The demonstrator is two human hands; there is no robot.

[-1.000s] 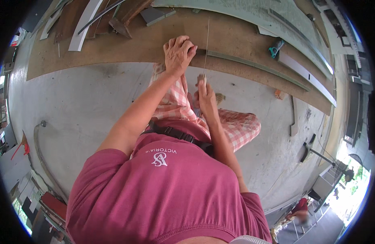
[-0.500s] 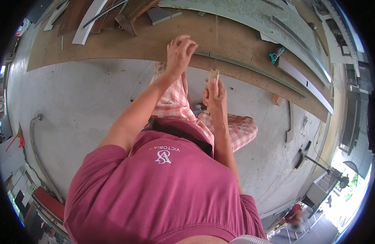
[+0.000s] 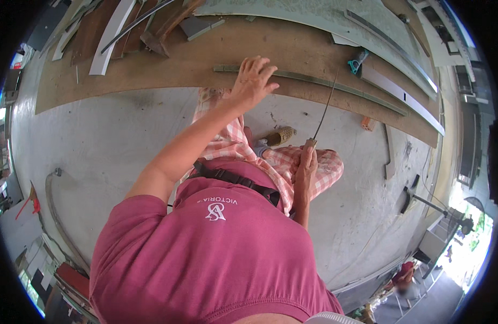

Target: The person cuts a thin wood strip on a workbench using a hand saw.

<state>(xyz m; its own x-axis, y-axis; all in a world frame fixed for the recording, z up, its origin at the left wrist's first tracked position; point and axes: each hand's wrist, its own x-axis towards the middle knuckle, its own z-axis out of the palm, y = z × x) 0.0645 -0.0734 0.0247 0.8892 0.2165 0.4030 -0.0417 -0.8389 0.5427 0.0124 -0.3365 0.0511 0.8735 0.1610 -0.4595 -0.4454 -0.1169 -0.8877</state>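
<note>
Grey concrete floor fills the workshop area, with a long brown wooden board lying across its far side. At far left a curved grey metal pipe rests on the floor, near a red-handled tool at the picture's edge. On the board's left end lie pale flat offcut strips and dark scrap pieces, overlapping one another.

Left hand is spread open, fingers splayed, palm pressed down on the board's near edge, touching a thin grey-green metal strip that runs rightward along the board. It grips nothing. Below it, pink-and-white checked trousers and a tan woven shoe show on the floor.

Right hand is closed around the handle of a narrow-bladed hand saw; the thin blade rises from the fist toward the board and meets the metal strip just right of the left hand. Whether the teeth touch the strip cannot be told.

Further right, a teal clamp-like tool sits on the board beside a long white flat bar. A small orange block lies on the floor near the board's edge.
</note>
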